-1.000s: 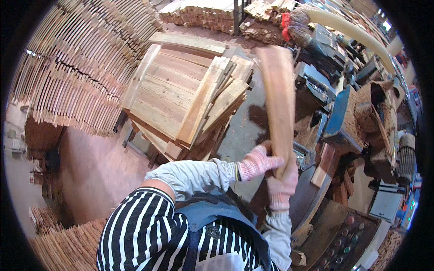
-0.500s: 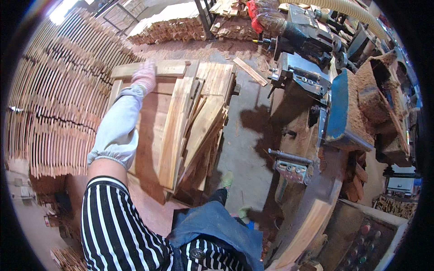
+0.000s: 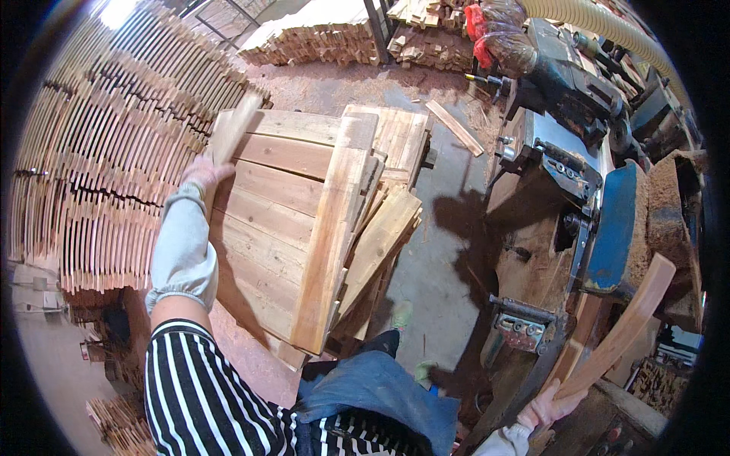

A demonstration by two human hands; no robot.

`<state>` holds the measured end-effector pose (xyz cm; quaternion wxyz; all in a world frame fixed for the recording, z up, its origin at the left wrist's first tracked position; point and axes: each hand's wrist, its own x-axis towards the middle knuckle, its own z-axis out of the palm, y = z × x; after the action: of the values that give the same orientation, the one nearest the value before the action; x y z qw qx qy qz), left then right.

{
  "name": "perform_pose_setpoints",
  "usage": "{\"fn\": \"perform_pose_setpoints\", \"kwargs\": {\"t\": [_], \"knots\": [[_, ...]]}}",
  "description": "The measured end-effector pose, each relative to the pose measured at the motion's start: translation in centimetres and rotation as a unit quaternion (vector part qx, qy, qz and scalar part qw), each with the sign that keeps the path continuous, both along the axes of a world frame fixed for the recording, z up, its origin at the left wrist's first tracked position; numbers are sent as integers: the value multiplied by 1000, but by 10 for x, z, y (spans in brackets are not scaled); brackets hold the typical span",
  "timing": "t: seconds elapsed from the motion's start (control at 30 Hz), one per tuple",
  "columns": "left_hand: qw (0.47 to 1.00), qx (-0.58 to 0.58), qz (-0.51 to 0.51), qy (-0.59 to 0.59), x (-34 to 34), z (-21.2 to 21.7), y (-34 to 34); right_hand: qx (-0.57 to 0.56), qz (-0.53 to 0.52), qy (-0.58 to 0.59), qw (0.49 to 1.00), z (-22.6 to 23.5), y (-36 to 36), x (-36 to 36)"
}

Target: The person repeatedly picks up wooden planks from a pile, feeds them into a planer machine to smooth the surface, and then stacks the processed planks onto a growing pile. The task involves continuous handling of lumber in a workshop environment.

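The fingers of the left hand (image 3: pixel 200 175), in a pink-and-white knit glove, are clenched around the near end of a short, pale, flat wooden board (image 3: pixel 237 128). Blur softens that board; it slants away over the far left corner of the pile of planks, and whether it touches there I cannot tell. The fingers of the right hand (image 3: pixel 549 408), gloved alike, grasp the lower end of a long, reddish-brown, bowed wooden board (image 3: pixel 622 328), which rises to the right, its upper end in front of a sawdust-covered part of the machine.

Light grey cloth sleeve covers (image 3: pixel 182 251) wrap both forearms, and a black-and-white striped sleeve (image 3: pixel 199 391) covers the left upper arm. A blue-grey cloth apron (image 3: pixel 384 395) hangs at the waist.

Between the hands stands the broad pile of brown wooden planks (image 3: pixel 266 194). A long, light-brown plank (image 3: pixel 331 247) lies along its right side, with more planks askew beyond it. To the left rises a tall stack of thin, reddish wooden strips (image 3: pixel 114 163).

On the grey concrete floor (image 3: pixel 437 258), a narrow pale wooden strip (image 3: pixel 455 128) lies near the machine. At right, the dark metal machine (image 3: pixel 566 144) carries a curved blue metal panel (image 3: pixel 614 228); a ribbed cream hose (image 3: pixel 608 19) arches above.
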<state>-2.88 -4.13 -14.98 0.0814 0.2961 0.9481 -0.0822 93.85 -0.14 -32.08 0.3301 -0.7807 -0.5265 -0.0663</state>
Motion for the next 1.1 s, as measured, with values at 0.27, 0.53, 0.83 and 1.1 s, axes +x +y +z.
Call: {"fn": "perform_pose_setpoints", "kwargs": {"t": [0.27,0.53,0.83,1.1], "knots": [[982,114,135,-70,71,-3,-71,-107,72,70,989,20,-71,-30],[982,51,-111,142,101,-41,30,-233,42,-243,941,79,-248,-43],[926,-245,-287,7,105,-19,228,-253,28,-297,920,-2,-139,26],[935,-52,-301,178,138,37,273,-442,-59,-313,839,-53,23,40]]}}
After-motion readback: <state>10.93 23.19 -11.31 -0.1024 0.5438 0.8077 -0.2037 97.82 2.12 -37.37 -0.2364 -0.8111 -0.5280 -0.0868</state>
